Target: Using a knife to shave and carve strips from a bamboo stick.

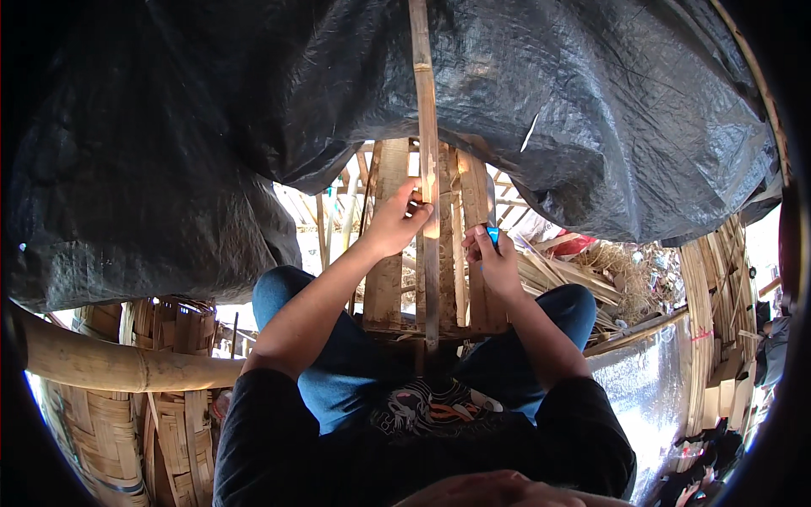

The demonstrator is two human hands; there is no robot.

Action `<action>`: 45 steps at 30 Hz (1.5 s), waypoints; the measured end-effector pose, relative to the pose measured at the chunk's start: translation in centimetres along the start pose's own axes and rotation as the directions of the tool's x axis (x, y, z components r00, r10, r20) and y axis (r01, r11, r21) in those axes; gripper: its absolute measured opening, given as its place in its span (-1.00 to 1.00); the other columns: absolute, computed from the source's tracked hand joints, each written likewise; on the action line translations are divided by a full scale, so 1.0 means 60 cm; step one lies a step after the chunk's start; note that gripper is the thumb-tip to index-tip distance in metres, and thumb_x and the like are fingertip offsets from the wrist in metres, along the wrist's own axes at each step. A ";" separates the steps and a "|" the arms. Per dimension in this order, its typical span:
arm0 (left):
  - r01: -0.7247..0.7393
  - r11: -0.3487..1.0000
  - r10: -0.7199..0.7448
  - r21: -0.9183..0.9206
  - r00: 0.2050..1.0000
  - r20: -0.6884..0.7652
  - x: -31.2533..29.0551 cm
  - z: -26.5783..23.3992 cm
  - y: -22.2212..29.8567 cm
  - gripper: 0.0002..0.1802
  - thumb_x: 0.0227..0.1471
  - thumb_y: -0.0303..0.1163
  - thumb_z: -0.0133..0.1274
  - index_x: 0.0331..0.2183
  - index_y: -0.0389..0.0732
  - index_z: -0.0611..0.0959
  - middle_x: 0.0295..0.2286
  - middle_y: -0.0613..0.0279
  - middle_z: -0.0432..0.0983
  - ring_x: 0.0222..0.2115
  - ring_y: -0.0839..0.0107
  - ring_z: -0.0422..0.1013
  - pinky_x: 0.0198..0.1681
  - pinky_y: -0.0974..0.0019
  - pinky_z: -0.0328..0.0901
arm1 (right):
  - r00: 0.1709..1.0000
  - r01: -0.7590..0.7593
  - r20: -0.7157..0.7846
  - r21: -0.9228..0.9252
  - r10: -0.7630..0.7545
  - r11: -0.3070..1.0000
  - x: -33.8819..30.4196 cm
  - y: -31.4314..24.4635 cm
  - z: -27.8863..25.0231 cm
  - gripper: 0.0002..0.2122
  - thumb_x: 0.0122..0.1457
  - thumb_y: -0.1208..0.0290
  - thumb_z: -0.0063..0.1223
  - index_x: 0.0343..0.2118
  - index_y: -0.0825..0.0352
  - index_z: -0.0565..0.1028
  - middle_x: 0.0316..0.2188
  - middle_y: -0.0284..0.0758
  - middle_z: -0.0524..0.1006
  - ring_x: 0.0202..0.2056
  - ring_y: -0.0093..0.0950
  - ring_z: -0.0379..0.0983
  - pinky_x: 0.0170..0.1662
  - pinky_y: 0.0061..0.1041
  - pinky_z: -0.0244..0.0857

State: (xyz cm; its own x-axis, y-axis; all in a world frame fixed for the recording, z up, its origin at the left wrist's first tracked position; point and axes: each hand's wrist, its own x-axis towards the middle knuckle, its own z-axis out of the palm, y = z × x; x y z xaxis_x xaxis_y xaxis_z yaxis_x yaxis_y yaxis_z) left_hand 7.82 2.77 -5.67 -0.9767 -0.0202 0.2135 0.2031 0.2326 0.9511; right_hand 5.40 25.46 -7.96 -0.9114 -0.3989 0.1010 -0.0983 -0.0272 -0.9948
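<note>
A long bamboo strip (425, 101) runs from the top of the view down between my knees. My left hand (401, 221) is closed at its left edge, thumb and fingertips pinching the strip. To the right of the strip, my right hand (498, 260) is closed around a small bright-blue object (492, 235). Most of that object is hidden by the fingers, so its kind cannot be made out. The right hand is apart from the strip. Beneath both hands lie wooden planks (384, 279), pointing away from me between my legs.
Dark plastic sheeting (541, 93) hangs across the far side. A thick bamboo pole (127, 359) crosses at left, by woven bamboo panels (173, 422). Split bamboo pieces (557, 275) and straw-like shavings (629, 283) lie at right, near upright bamboo slats (697, 313).
</note>
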 end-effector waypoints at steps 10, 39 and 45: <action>-0.022 0.985 -0.018 0.169 0.972 0.233 -0.010 0.037 0.016 -0.80 0.16 -0.43 0.01 -0.19 -0.22 0.38 -0.36 0.19 0.47 -0.33 0.41 0.43 -0.22 0.30 0.33 | 0.997 0.032 -0.075 0.051 -0.028 0.998 0.010 0.002 -0.005 -0.73 0.37 0.28 -0.16 -0.25 0.40 0.47 -0.50 -0.36 0.50 -0.54 -0.67 0.34 -0.43 -0.66 0.31; 0.424 0.658 -0.274 -0.622 0.905 0.326 -0.015 0.106 -0.008 -0.63 0.31 -0.11 -0.20 -0.09 -0.19 0.46 -0.33 0.26 0.48 -0.28 0.40 0.45 -0.13 0.19 0.37 | 0.845 0.478 0.131 -0.619 -0.518 0.623 0.033 -0.021 -0.033 -0.81 0.19 0.37 0.07 -0.29 0.41 0.44 -0.41 -0.10 0.38 -0.36 -0.09 0.35 -0.29 -0.19 0.22; 0.350 0.560 -0.236 -0.751 0.936 0.260 -0.022 0.117 -0.018 -0.64 0.31 -0.03 -0.26 -0.17 -0.11 0.41 -0.39 0.26 0.38 -0.35 0.37 0.37 -0.19 0.15 0.32 | 0.794 0.495 0.192 -0.755 -0.576 0.431 0.064 -0.013 -0.037 -0.70 0.17 0.16 0.07 -0.37 0.37 0.46 -0.44 -0.16 0.45 -0.38 -0.14 0.43 -0.26 -0.19 0.28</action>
State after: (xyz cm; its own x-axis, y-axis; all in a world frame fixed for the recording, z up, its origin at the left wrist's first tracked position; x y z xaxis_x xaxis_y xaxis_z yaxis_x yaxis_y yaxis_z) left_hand 8.41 9.38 -8.57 -0.9803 0.1795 -0.0827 -0.1765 -0.6071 0.7747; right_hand 1.11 26.00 -6.79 -0.5904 -0.4774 0.6508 -0.7952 0.4824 -0.3674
